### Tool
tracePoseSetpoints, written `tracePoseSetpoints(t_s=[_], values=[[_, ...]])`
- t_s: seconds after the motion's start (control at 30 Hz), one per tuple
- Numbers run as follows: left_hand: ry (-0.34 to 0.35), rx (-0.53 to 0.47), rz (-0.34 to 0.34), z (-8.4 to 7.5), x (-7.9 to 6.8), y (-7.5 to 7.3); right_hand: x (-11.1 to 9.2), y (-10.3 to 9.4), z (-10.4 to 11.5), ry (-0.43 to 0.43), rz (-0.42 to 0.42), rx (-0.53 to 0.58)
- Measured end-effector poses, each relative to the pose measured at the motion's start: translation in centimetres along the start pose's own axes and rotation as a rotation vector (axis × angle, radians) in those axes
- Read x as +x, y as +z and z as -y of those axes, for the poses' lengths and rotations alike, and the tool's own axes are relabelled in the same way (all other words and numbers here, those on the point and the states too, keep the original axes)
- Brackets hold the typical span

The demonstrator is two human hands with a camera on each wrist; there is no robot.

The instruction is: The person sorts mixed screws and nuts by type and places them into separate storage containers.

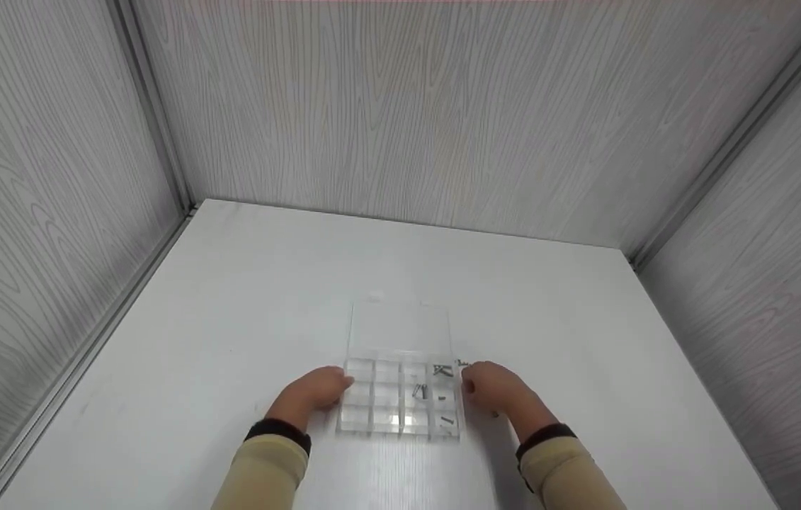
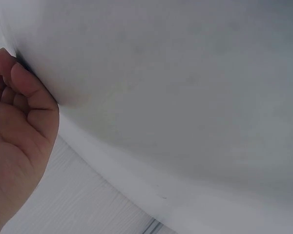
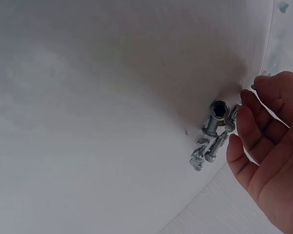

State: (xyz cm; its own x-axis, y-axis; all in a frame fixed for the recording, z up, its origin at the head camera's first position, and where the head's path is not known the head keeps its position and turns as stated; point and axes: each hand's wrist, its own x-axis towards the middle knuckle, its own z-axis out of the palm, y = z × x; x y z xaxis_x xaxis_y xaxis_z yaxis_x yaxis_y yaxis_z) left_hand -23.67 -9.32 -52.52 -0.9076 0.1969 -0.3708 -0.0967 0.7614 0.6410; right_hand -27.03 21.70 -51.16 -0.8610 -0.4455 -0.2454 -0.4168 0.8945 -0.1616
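Observation:
A clear plastic compartment box (image 1: pixel 386 393) lies on the white table with its clear lid (image 1: pixel 400 327) folded back. My left hand (image 1: pixel 319 388) holds the box's left edge, thumb at the rim; its curled fingers (image 2: pixel 27 83) show in the left wrist view. Just right of the box is my right hand (image 1: pixel 496 386), pinching a small dark metal piece (image 3: pixel 254 87) at its fingertips. Beside those fingers lies a pile of socket-head screws (image 3: pixel 216 139), mostly hidden by the hand in the head view. Several metal pieces (image 1: pixel 442 370) sit in the right-hand compartments.
The white table (image 1: pixel 265 283) is bounded by wood-grain panels at the back (image 1: pixel 400 113), the left (image 1: pixel 32 212) and the right (image 1: pixel 775 283). Dark metal channels run along the corners.

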Motion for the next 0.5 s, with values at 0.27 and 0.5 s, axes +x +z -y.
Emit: tracePoseSetpoints(t_s=[0.27,0.5], values=[[-0.024,-0.04,-0.003,-0.2,-0.4,0.0,0.0,-0.8,-0.2,0.011,-0.04,0.065],[-0.005,-0.061,-0.006,0.0,-0.2,0.1,0.2,-1.8,0.1,-0.025,-0.132,0.012]])
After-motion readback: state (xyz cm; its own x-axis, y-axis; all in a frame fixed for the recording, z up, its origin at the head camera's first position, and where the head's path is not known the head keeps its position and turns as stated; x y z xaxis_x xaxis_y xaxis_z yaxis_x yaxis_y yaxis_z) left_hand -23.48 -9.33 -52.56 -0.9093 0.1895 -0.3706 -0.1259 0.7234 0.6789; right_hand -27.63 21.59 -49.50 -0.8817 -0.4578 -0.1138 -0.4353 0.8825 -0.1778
